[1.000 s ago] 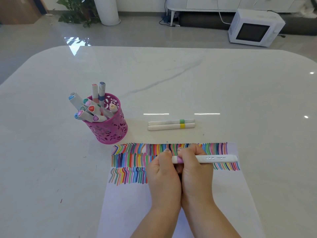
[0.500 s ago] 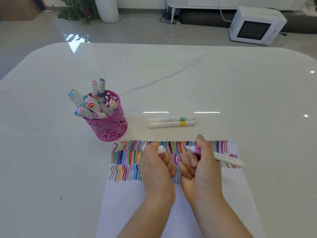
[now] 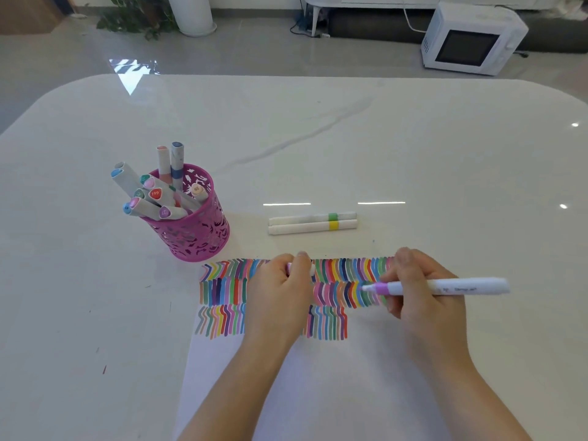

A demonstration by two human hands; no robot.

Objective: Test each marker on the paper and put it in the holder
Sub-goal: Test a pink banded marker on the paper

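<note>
My right hand (image 3: 423,300) grips an uncapped white marker with a lilac band (image 3: 445,286), its tip pointing left just over the rows of coloured strokes on the white paper (image 3: 318,377). My left hand (image 3: 280,291) rests on the paper and holds the marker's cap (image 3: 300,267) in curled fingers. A pink mesh holder (image 3: 194,227) with several markers stands left of the paper. Two capped white markers, one green-banded (image 3: 313,217) and one yellow-banded (image 3: 313,226), lie side by side beyond the paper.
The white marble-look table (image 3: 350,138) has rounded far corners. On the floor beyond it stand a white microwave (image 3: 471,43), a potted plant (image 3: 133,14) and a white column base (image 3: 194,14).
My hands pulled the cap off the lilac marker and moved apart. The right hand carried the marker to the right and the left hand kept the cap.
</note>
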